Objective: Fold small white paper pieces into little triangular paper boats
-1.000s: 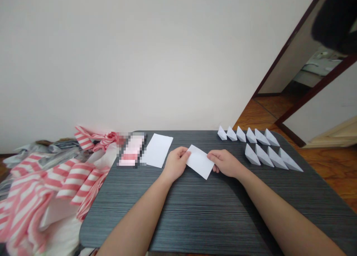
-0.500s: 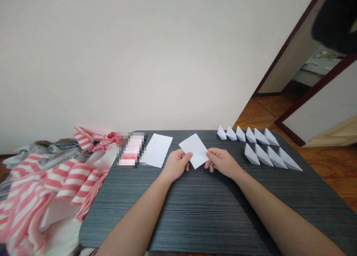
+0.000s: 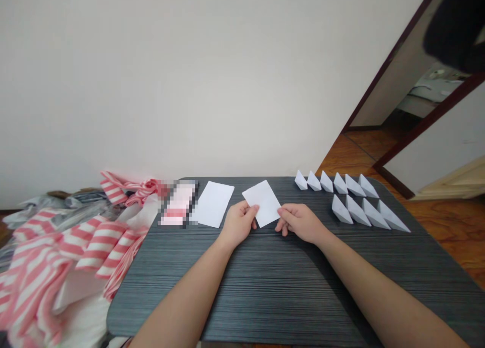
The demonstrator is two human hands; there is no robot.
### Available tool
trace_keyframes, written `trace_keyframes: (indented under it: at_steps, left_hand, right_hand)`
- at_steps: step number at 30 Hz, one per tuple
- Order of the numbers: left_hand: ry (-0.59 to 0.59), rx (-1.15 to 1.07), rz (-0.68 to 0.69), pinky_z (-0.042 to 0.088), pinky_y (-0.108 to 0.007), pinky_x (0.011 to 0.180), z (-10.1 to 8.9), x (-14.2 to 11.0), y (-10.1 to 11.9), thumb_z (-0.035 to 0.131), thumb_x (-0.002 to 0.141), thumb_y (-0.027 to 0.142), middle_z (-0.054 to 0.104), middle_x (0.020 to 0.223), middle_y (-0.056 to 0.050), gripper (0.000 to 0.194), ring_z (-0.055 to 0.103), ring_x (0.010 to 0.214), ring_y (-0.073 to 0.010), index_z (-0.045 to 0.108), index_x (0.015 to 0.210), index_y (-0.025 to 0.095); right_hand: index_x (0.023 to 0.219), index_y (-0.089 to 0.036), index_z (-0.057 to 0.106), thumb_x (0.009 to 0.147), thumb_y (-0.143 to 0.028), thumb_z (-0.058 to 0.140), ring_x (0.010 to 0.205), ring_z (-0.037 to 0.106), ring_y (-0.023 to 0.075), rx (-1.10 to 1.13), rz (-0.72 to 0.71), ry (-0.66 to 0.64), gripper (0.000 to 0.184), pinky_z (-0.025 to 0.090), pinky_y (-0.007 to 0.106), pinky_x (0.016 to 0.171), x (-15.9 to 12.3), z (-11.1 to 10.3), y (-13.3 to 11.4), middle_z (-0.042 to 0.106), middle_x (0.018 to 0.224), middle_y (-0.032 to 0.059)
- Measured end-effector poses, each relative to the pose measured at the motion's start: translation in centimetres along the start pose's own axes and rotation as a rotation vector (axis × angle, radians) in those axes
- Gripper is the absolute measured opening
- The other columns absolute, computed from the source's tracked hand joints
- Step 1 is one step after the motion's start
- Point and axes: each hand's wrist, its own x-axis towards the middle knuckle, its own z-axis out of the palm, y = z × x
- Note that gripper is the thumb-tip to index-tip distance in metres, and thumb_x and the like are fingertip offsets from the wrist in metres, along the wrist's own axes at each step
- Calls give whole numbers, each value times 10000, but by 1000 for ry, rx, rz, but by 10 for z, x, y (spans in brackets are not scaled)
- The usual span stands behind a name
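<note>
A small white sheet of paper (image 3: 262,202) is held tilted between my two hands over the dark table. My left hand (image 3: 239,222) pinches its lower left edge, thumb on top. At the right corner, my right hand (image 3: 299,222) grips the sheet between thumb and fingers. Left of my left hand lies a stack of white paper (image 3: 215,204). On the right of the table stand two rows of folded white paper pieces, among them a pointed one (image 3: 341,210) nearest my right hand.
A dark ribbed table (image 3: 257,287) carries everything. A pixelated phone-like object (image 3: 179,202) lies at its back left. Pink-and-white striped cloth (image 3: 49,267) is heaped beside the left edge. A pale wall (image 3: 212,85) rises behind, with a doorway and wooden floor at right.
The sheet has turned slightly between my hands and its lower corner sits a little higher. My right hand has shifted slightly left. The other things stay put.
</note>
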Motion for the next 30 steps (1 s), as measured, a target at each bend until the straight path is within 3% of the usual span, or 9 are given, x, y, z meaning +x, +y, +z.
trace_keyframes:
  at_steps: [5,10,16,22,30]
  left_hand:
    - [-53,26,28,354,-204,459,0,-2,3,419,858,420,539,523,9,316,491,457,-102,548,772,144]
    - [-165,88,51,361,-209,472,2,-6,7,442,850,396,565,588,-8,306,509,504,-110,567,744,138]
    - [-155,127,63,360,-211,483,2,-6,6,414,864,389,571,619,-13,322,500,528,-113,592,809,127]
    - [-223,280,105,340,-215,512,-1,-7,7,428,857,389,584,636,-22,333,499,574,-122,582,720,128]
    - [-247,285,110,328,-216,517,-1,-8,9,419,861,378,581,643,-15,330,492,582,-122,602,744,129]
  right_hand:
    - [672,-155,558,871,-442,431,422,514,98,-26,9,-32,372,345,210,425,0,-1,-2,649,590,28]
    - [628,-172,525,877,-406,434,470,467,113,-170,-110,92,353,345,227,475,0,-5,0,523,511,-28]
    - [627,-166,507,887,-408,413,510,464,119,-189,-126,98,368,341,229,502,0,-3,2,517,545,-22]
    - [615,-169,476,890,-420,404,542,453,124,-218,-158,244,380,326,234,519,0,-3,1,486,568,-22]
    - [608,-168,483,899,-393,391,527,438,122,-168,-162,295,379,315,237,504,0,-3,1,468,558,-20]
